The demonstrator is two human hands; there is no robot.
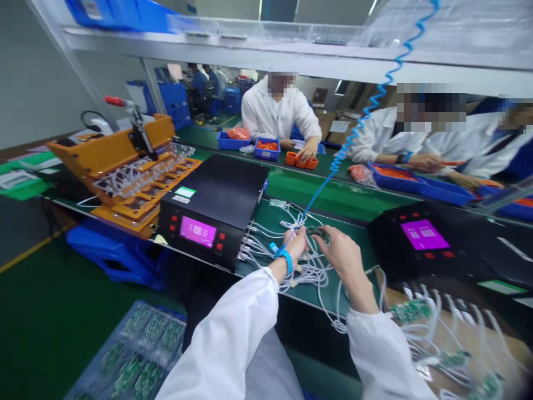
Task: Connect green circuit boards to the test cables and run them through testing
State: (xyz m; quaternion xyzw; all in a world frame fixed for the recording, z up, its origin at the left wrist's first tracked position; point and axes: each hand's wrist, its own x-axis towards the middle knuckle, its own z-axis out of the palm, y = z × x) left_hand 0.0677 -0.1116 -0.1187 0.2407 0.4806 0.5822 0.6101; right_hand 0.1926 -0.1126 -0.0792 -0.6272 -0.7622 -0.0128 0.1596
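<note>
My left hand [295,245], with a blue wrist strap [285,260], is closed among white cables [310,272] on the green bench mat; what its fingertips pinch is hidden. Close to its right, my right hand [342,253] has thumb and index finger around a small dark green circuit board [320,232], seen nearly edge-on between the hands. Behind them lies another green circuit board [278,203] wired to cables. The cables run to plugs on the side of a black test box [216,194] with a lit magenta screen [198,231].
An orange clamp fixture [120,161] stands left of the box. A second black box [449,244] is at right, near cabled boards [412,310]. A blue coiled hose [358,125] hangs down. A tray of boards [137,350] sits low left. People work opposite beside blue bins [266,149].
</note>
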